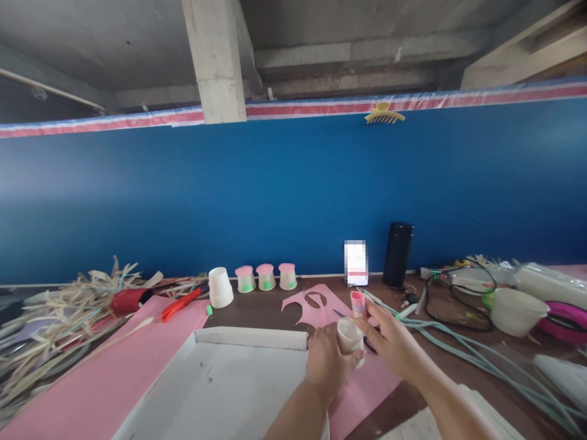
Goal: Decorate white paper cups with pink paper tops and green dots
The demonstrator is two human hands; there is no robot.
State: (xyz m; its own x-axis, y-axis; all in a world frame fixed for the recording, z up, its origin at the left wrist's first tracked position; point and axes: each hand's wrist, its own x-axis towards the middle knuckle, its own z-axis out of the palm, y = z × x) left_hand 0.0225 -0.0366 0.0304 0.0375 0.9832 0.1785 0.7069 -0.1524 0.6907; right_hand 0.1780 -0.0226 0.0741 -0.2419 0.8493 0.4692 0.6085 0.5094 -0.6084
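Observation:
My left hand [326, 360] is wrapped round a small white paper cup [349, 335], held on its side with the mouth toward me. My right hand [393, 342] touches the cup's right side, fingers curled against it. Just behind the hands stands a pink glue stick [358, 304] on a pink foam sheet with cut-out shapes [316, 304]. Three small cups with pink tops [266, 277] stand upside down by the blue wall, next to a plain white upturned cup [220, 287].
A white cardboard tray [229, 379] lies in front on a large pink sheet [105, 379]. Red scissors [180, 304] and dried straw [55, 318] lie at the left. A black cylinder [397, 254], cables [458, 348], a white bowl [516, 310] sit at the right.

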